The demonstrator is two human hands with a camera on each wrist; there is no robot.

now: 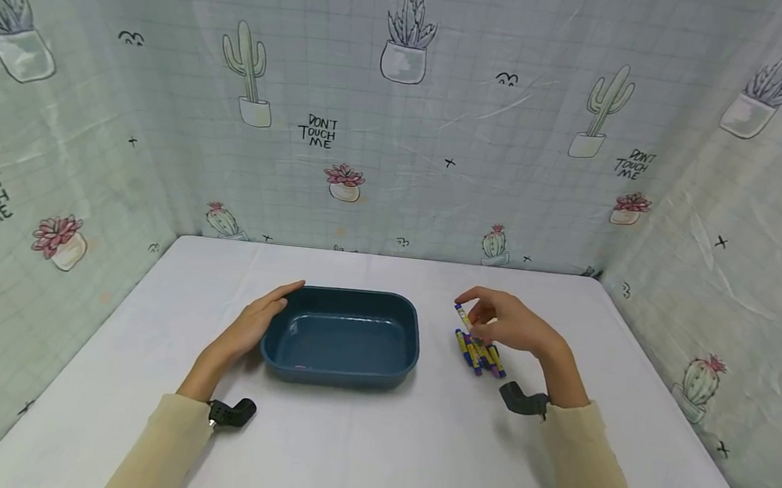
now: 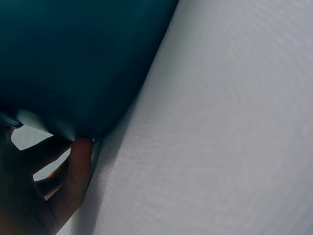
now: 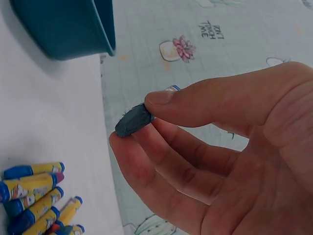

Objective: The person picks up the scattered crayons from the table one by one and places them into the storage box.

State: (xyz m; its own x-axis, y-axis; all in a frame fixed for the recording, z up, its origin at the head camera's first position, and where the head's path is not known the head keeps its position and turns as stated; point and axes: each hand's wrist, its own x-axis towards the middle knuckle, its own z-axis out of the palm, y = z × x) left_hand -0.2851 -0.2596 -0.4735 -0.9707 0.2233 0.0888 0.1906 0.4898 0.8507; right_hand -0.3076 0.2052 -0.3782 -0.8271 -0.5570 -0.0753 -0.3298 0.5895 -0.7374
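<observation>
A dark teal rectangular tray (image 1: 339, 379) stands on the table. My left hand (image 1: 256, 324) holds its left side, thumb at the rim; in the left wrist view, fingertips (image 2: 81, 152) touch the tray's outer wall (image 2: 73, 68) low down. To the right of the tray, my right hand (image 1: 509, 323) pinches a crayon (image 3: 133, 121) between thumb and fingertips, raised above the table. The crayon's dark blue-grey end shows in the right wrist view, its middle covered by the thumb. Under that hand lies a loose pile of crayons (image 3: 32, 210) in yellow and blue wrappers.
The white table (image 1: 342, 459) is bounded by a hanging cloth (image 1: 437, 201) printed with cacti at the back and sides. A small black device is strapped to each wrist. The tray's inside shows a bare floor.
</observation>
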